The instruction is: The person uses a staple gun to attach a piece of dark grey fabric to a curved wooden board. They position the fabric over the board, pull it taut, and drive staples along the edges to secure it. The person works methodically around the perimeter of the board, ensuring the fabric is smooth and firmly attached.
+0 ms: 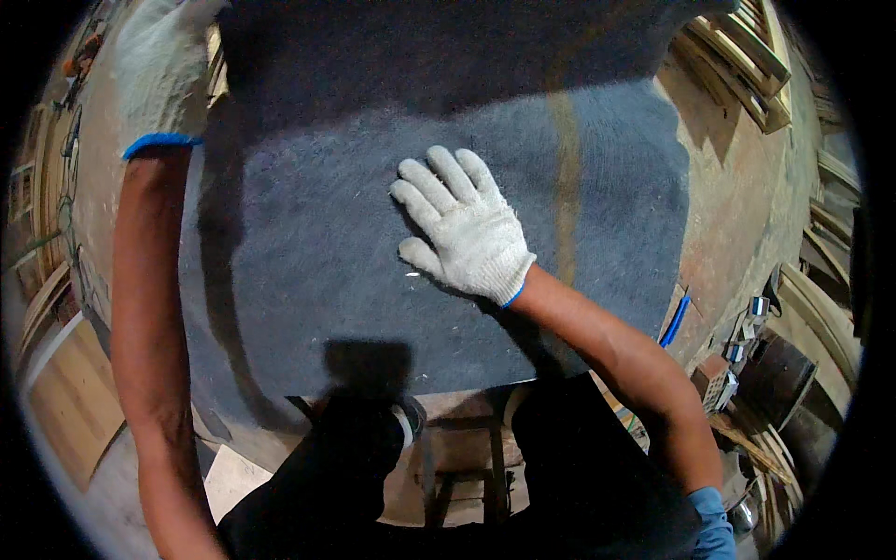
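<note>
A large dark grey fabric sheet (420, 345) with a brownish stripe down its right side spreads out before me. My right hand (462, 224), in a white knit glove with a blue-edged cuff, lies flat on its middle with the fingers spread. At the upper left, my left hand (163, 75) wears a matching glove and is raised at the far left corner of the sheet. It looks closed on that edge, though the fingertips are cut off by the top of the picture. The far part of the sheet is lifted and in dark shadow.
Wooden frames (747, 65) stand at the far right. Curved wood pieces (821, 317), a hollow brick (711, 378) and a blue tube (675, 322) lie along the right. A plywood board (75, 401) is at the left. My legs straddle a small stool (462, 485) at the near edge.
</note>
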`<state>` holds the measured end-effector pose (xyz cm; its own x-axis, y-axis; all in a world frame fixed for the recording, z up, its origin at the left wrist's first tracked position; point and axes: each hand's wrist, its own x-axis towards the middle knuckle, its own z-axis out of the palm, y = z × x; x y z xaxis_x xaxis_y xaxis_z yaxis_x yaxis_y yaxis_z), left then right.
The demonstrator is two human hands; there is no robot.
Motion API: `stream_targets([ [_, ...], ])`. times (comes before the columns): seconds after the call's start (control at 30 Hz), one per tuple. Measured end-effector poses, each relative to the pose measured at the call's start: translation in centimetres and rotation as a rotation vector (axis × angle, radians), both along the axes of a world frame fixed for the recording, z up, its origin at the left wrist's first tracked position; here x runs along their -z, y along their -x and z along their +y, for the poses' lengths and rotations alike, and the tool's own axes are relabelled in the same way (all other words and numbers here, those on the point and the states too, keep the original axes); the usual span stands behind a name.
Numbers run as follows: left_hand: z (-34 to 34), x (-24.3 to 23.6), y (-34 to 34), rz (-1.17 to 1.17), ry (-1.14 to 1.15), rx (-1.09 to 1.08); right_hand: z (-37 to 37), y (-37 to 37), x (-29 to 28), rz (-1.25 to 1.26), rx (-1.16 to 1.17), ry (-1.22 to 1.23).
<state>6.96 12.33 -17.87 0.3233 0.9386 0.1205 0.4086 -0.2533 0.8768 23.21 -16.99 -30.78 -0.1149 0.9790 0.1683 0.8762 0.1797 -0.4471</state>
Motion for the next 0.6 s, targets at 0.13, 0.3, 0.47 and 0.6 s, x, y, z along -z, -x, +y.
stream_targets([
  [0.13,4.8,1.5,3.7,0.400,-0.269,0.191,1.2,1.1,-0.3,0.037,0.019,-0.003],
  [0.3,-13.4,3.1,3.5,0.552,-0.511,0.424,-0.1,-0.3,0.0,0.000,0.062,0.044],
  [0.47,-20.4,9.1,9.0,0.839,-0.460,0.405,0.7,0.6,-0.5,0.005,0.035,0.007],
  [0.6,-19.1,11.6,9.2,0.751,-0.492,0.285,1.1,0.5,-0.4,-0.072,0.016,-0.023],
])
